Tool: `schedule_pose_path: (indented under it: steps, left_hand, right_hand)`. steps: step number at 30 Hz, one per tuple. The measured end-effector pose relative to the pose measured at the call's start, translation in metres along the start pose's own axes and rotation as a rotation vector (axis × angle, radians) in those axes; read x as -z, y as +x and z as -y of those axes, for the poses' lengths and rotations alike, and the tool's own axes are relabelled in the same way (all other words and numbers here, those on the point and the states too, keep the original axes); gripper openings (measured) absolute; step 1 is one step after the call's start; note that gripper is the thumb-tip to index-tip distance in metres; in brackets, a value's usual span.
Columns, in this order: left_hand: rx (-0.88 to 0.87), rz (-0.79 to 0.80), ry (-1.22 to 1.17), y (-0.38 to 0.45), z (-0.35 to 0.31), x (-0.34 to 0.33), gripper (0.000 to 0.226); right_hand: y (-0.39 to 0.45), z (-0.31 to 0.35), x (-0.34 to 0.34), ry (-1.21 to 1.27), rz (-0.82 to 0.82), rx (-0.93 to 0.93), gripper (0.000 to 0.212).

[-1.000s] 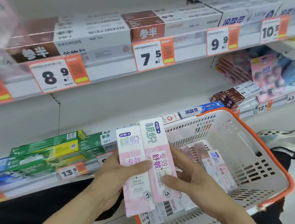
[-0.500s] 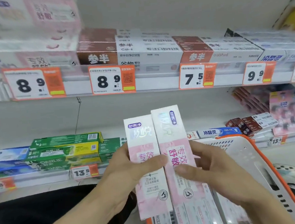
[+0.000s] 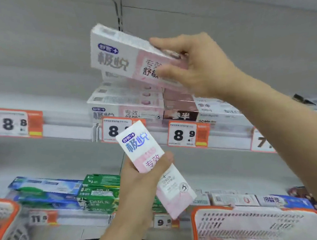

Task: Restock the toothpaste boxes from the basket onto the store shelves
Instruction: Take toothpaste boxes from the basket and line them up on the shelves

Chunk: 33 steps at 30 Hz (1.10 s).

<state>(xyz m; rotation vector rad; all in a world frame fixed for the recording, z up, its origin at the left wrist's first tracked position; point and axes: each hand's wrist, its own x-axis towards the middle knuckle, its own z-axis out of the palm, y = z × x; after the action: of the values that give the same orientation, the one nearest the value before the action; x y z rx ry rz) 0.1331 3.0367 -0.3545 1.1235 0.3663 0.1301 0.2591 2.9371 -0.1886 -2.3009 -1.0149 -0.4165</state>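
My right hand (image 3: 202, 64) grips a pink-and-white toothpaste box (image 3: 121, 56) by its right end, held lying flat just above a stack of the same boxes (image 3: 125, 101) on the upper shelf (image 3: 68, 127). My left hand (image 3: 140, 180) holds a second pink-and-white box (image 3: 138, 142) upright and tilted, lower down in front of the shelf. The white basket with an orange rim (image 3: 258, 224) sits at the bottom right, pink boxes dimly visible inside.
Brown and white boxes (image 3: 180, 114) lie right of the pink stack. Green boxes (image 3: 101, 193) and blue boxes (image 3: 45, 189) fill the lower shelf at left. Orange price tags (image 3: 187, 134) line the shelf edges. Another orange-rimmed basket (image 3: 4, 225) shows at the far left.
The two boxes were held together in front of me; now my right hand has lifted one up to the pink stack while my left keeps the other. The view has swung up and left.
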Motion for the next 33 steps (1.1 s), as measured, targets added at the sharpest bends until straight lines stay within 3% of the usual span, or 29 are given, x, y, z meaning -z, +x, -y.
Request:
schedule_pose_path:
  steps: [7, 10, 16, 18, 21, 23, 25, 27, 30, 31, 33]
  left_hand:
    - [-0.013, -0.039, -0.019, 0.016, 0.005, 0.019, 0.063]
    - [-0.001, -0.034, -0.023, 0.019, 0.007, 0.028, 0.061]
    - [-0.001, -0.017, -0.032, 0.024, 0.009, 0.033, 0.064]
    - [-0.006, -0.005, -0.039, 0.024, 0.009, 0.032, 0.061]
    - [-0.015, 0.018, -0.032, 0.025, 0.011, 0.032, 0.06]
    - [-0.043, 0.04, 0.004, 0.027, 0.014, 0.033, 0.064]
    - [-0.073, 0.062, 0.043, 0.029, 0.018, 0.034, 0.064]
    - [-0.087, 0.081, 0.067, 0.029, 0.02, 0.034, 0.067]
    - [-0.083, 0.12, 0.07, 0.027, 0.023, 0.028, 0.077]
    - [-0.078, 0.133, 0.058, 0.025, 0.024, 0.025, 0.076]
    - [-0.074, 0.166, 0.07, 0.022, 0.028, 0.018, 0.074]
  right_hand:
    - [0.066, -0.048, -0.071, -0.231, 0.159, -0.035, 0.049]
    - [0.069, -0.059, -0.08, -0.361, 0.13, -0.04, 0.046]
    - [0.07, -0.058, -0.079, -0.384, 0.154, -0.061, 0.053]
    - [0.064, -0.053, -0.076, -0.399, 0.065, -0.05, 0.057]
    - [0.034, -0.03, -0.064, -0.255, -0.219, 0.143, 0.035]
    - [0.004, -0.016, -0.048, -0.146, -0.139, 0.192, 0.013]
    - [-0.036, -0.006, -0.033, 0.017, 0.167, 0.028, 0.007]
    - [-0.082, -0.012, -0.03, 0.176, 0.397, -0.163, 0.015]
    - [-0.151, -0.03, -0.05, 0.253, 0.501, -0.406, 0.051]
    - [-0.17, -0.032, -0.059, 0.366, 0.5, -0.496, 0.054]
    - [-0.201, -0.031, -0.077, 0.688, 0.389, -0.662, 0.042]
